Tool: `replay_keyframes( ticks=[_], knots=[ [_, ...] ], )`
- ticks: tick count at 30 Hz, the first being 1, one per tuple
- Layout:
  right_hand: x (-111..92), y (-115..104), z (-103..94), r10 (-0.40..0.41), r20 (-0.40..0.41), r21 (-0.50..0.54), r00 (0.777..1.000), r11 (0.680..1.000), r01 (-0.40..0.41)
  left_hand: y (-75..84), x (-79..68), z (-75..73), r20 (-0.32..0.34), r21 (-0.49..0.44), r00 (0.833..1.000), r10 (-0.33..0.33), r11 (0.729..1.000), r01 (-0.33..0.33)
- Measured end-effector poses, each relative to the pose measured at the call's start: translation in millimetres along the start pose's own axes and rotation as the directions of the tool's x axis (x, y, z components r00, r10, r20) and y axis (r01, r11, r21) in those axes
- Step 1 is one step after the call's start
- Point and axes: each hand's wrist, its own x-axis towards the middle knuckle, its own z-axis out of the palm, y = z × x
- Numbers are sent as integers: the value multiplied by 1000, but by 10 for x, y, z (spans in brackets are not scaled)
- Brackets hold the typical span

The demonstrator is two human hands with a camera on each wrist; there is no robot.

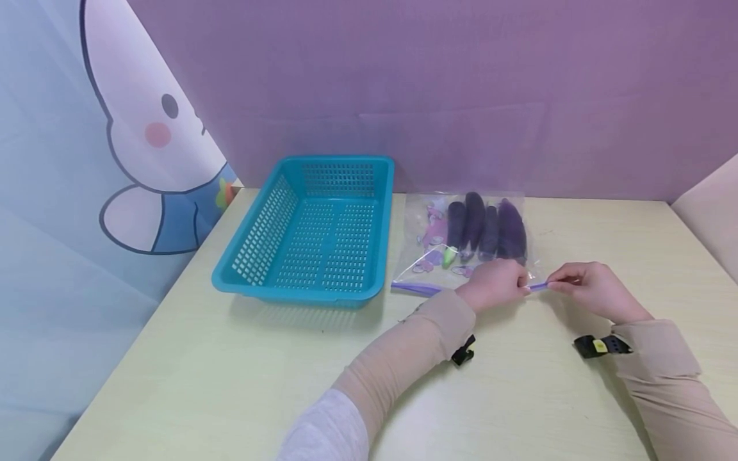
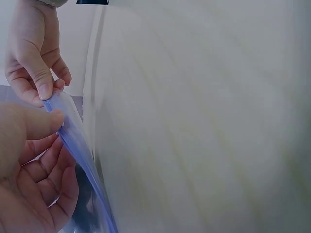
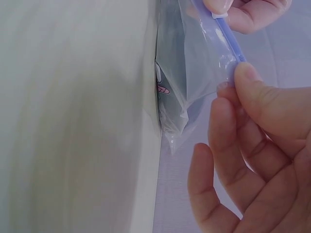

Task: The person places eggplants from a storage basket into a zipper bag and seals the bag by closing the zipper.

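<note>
A clear zip bag (image 1: 539, 259) with a purple seal strip (image 1: 416, 288) and printed cartoon figures lies on the table, with several dark eggplants (image 1: 474, 221) inside it, one showing a green end. My left hand (image 1: 496, 285) pinches the strip between thumb and finger, at a small white slider (image 3: 219, 16) that shows in the right wrist view. Just to its right, the right hand (image 1: 594, 289) pinches the strip's right end between thumb and forefinger, its other fingers loosely bent in the right wrist view. Between both hands a short stretch of strip runs taut, lifted off the tabletop.
To the left of the bag stands a blue-green perforated plastic basket (image 1: 380, 256), with nothing in it. A purple cloth backdrop (image 1: 461, 96) rises behind the pale wooden table (image 1: 230, 397). On the left hangs a light blue curtain (image 1: 46, 288) with a cartoon figure.
</note>
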Motion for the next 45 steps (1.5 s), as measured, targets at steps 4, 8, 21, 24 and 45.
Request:
replay_keyframes(
  ticks=[4, 8, 21, 24, 45],
  knots=[
    [1, -4, -5, 3, 0, -4, 1000, 1000, -3, -2, -14, -16, -2, -12, 1000, -4, 1000, 4],
    [7, -10, -9, 2, 0, -12, 1000, 1000, -2, -11, -22, -17, -5, -23, 1000, -13, 1000, 13],
    [11, -5, -20, 16, 5, -13, 1000, 1000, -16, -27, -11, -23, 11, -53, 1000, -27, 998, 28],
    [8, -4, -19, 29, 16, -9, 999, 1000, -29, -30, -15, -26, 19, -58, 999, -30, 998, 31],
    [1, 1, -11, 15, -7, -14, 1000, 1000, -15, -76, -72, -50, 16, -60, 999, -32, 998, 33]
  ],
)
